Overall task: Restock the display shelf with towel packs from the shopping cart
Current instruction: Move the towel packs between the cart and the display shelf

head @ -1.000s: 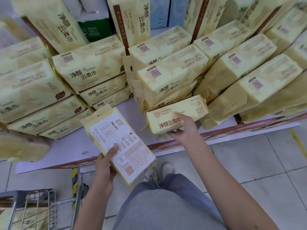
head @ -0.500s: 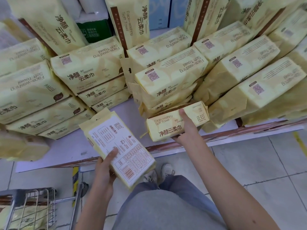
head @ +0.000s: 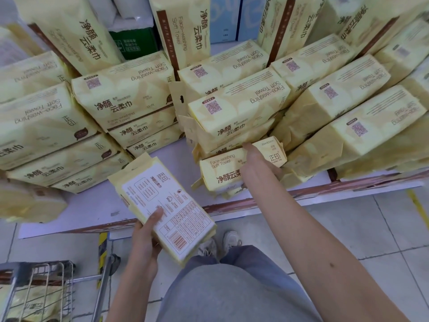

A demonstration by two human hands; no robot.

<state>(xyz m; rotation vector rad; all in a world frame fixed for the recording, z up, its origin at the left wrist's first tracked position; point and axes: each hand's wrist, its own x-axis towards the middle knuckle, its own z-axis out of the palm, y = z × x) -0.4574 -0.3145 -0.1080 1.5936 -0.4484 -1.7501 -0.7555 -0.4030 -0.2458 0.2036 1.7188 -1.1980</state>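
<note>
**Holding two towel packs at the shelf**

At the near left stands a wire metal shopping cart [head: 46,291] with yellow packs lying inside. The left hand [head: 144,238] grips a flat pale-yellow plastic towel pack [head: 167,205], white printed label up and thumb pressed on the label, over the near edge of the white display shelf [head: 92,205]. Further right, the right hand [head: 257,163] holds a second pale-yellow towel pack [head: 220,175] at the shelf front, against the foot of a stack of matching packs [head: 236,112]. Its index finger stretches over the top, the other fingers curled.
</note>
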